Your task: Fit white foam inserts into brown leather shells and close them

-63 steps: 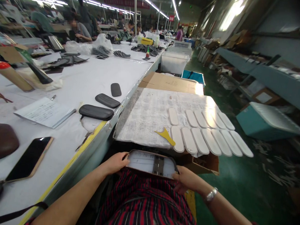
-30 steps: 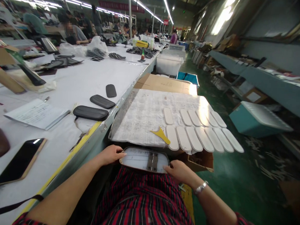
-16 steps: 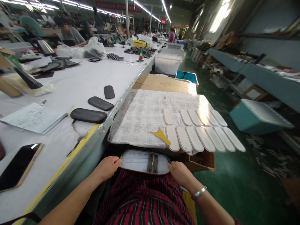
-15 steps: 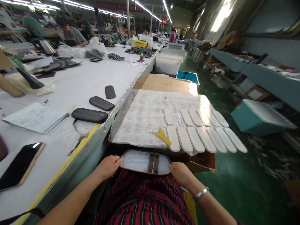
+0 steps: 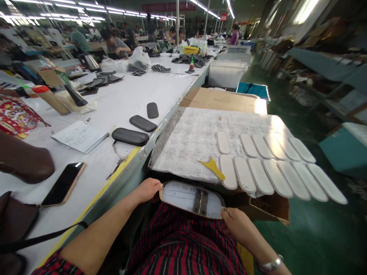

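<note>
Between my two hands, just above my lap, is a long oval panel [image 5: 178,196] with a dark rim, a whitish inner face with faint writing and a dark metal strip across its right part. My left hand [image 5: 150,189] pinches its left end. At the other end, my right hand [image 5: 236,221] grips the rim with curled fingers. In front of the panel, pale oval pieces [image 5: 244,173] lie in two rows on a white-covered board [image 5: 189,141]. A yellow flat scraper-like tool [image 5: 213,168] touches the row's left end.
On the white table [image 5: 170,87] to the left lie dark oval pads [image 5: 130,136], a folded paper [image 5: 78,136], a phone [image 5: 64,184] and a brown bag [image 5: 23,158]. A cardboard box [image 5: 271,206] stands under the board. People work in the background.
My view has swung left, so everything appears shifted right. The panel tilts slightly, its right end lower in view. Both hands keep hold of its ends.
</note>
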Tool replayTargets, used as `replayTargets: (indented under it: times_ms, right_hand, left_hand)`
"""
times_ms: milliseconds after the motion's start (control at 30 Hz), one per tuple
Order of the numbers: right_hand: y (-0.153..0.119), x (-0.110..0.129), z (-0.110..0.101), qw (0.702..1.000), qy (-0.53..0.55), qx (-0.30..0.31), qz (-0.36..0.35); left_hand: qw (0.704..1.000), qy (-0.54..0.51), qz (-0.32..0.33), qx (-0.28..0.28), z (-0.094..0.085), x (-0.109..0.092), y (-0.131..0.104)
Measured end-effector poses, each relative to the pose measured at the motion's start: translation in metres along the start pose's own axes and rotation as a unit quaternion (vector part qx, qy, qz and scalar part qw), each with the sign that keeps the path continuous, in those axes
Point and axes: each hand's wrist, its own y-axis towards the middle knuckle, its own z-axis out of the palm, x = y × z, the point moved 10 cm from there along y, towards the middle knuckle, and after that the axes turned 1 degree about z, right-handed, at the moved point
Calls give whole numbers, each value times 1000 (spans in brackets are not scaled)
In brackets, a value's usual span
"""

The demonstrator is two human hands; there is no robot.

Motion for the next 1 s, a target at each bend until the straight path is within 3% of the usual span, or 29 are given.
replayTargets:
  times_ms: [100, 233, 500, 633, 767, 867, 1000]
  right_hand:
    - [2, 2, -4, 998, -55, -24, -17]
    - [4, 3, -7, 996, -76, -40, -20]
    - [8, 8, -5, 992, -114, -29, -46]
    - [5, 4, -4, 998, 49, 19, 19]
    - [-4, 1, 7, 962, 252, 86, 61]
    - [-6, -6, 7, 933, 343, 76, 78]
    - [-5, -11, 4, 933, 348, 41, 82]
  left_hand:
    - [1000, -23, -12, 0, 4, 2, -5]
    - [999, 5, 18, -36, -3, -3, -8]
    - [996, 52, 9, -76, -1, 8, -1]
    - [986, 128, 27, -102, -11, -7, -4]
    - [975, 194, 55, -90, -11, -24, -9]
    - [961, 257, 69, -71, -4, -27, -8]
    - [952, 293, 63, -58, 2, -24, -7]
